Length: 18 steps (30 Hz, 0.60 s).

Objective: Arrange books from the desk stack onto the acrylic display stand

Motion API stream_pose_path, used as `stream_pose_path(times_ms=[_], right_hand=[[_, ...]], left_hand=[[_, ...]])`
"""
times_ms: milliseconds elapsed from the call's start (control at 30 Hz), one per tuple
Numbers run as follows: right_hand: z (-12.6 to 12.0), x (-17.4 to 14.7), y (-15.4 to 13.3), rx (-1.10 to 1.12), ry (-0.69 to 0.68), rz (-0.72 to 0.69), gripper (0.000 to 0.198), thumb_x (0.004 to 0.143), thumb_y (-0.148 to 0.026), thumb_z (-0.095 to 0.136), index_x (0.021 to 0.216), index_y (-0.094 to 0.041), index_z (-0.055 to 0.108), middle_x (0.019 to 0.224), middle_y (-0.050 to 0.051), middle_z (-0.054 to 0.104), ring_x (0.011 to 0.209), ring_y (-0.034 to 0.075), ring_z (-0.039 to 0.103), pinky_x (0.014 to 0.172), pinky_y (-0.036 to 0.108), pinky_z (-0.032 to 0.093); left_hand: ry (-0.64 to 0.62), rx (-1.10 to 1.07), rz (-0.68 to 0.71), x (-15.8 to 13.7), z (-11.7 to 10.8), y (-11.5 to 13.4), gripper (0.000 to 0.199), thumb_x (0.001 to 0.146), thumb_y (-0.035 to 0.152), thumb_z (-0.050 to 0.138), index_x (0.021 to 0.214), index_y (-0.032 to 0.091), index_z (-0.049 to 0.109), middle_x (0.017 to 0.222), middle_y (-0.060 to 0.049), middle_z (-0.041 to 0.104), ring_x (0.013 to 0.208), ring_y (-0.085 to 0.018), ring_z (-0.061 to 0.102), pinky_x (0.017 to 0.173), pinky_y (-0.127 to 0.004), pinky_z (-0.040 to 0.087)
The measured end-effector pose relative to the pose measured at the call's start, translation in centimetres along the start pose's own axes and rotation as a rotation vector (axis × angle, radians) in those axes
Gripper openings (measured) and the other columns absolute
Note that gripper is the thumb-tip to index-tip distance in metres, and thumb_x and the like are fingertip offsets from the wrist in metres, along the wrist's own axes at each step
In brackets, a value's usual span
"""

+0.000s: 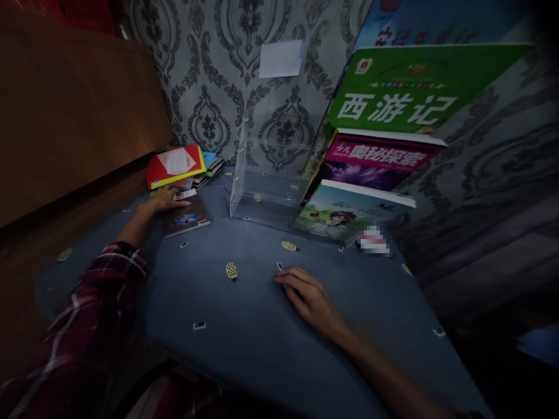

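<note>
My left hand [163, 199] lies on the upper left part of a small dark book [187, 216], its fingers stretched over the cover. That book rests flat on the blue-grey tablecloth, just in front of a stack topped by a red book with a yellow edge [177, 166]. My right hand [308, 295] rests on the cloth near the middle of the table, holding nothing, with its fingers loosely extended to the left. A clear acrylic book rack [238, 174] stands behind. Its right side holds a light green book [349, 212], a purple book [371, 166] and a green book [393, 90], leaning in tiers.
A blue book [419, 23] is at the top of the tiers. Patterned wallpaper [209, 122] with a white card [282, 58] on it backs the table. A brown wooden panel [78, 99] borders the left, and a pixelated patch covers something by the rack's right end.
</note>
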State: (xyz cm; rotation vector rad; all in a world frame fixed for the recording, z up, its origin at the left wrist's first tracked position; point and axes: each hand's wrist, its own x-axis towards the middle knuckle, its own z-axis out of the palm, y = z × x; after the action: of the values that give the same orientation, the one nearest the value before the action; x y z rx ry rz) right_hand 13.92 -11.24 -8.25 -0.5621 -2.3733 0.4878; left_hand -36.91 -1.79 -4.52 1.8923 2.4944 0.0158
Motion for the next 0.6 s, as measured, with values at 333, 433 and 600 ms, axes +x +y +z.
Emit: stream_pose_path(times_ms=[333,433,600], right_hand=[[0.0,0.0,-0.1,0.009,-0.003,0.009,0.032,0.097,-0.007,0.047,0.111,-0.023,0.071,0.102,0.008,0.073,0.098,0.021,0.07,0.085,0.037,0.061],[0.0,-0.1,0.0,0.023,-0.012,0.021,0.031,0.097,-0.009,0.047,0.11,-0.023,0.071,0.102,0.008,0.073,0.097,0.022,0.07,0.085,0.038,0.061],[0.1,-0.1,0.1,0.038,0.006,0.029,0.028,0.097,-0.01,0.047,0.107,-0.022,0.07,0.101,0.009,0.073,0.095,0.022,0.071,0.084,0.038,0.06]], left_hand=[[-0.09,0.02,-0.056,-1.4,-1.0,0.7,0.082,0.078,0.081,0.057,0.128,0.016,0.06,0.132,-0.019,0.06,0.118,-0.036,0.058,0.093,-0.039,0.046],[-0.134,-0.006,-0.019,-2.1,-1.6,0.8,0.084,0.075,0.084,0.058,0.122,0.014,0.062,0.12,-0.015,0.066,0.105,-0.03,0.06,0.084,-0.033,0.044],[-0.24,-0.078,0.043,-3.9,-2.6,1.7,0.081,0.069,0.083,0.064,0.11,0.013,0.063,0.098,-0.008,0.069,0.086,-0.02,0.056,0.073,-0.025,0.036]])
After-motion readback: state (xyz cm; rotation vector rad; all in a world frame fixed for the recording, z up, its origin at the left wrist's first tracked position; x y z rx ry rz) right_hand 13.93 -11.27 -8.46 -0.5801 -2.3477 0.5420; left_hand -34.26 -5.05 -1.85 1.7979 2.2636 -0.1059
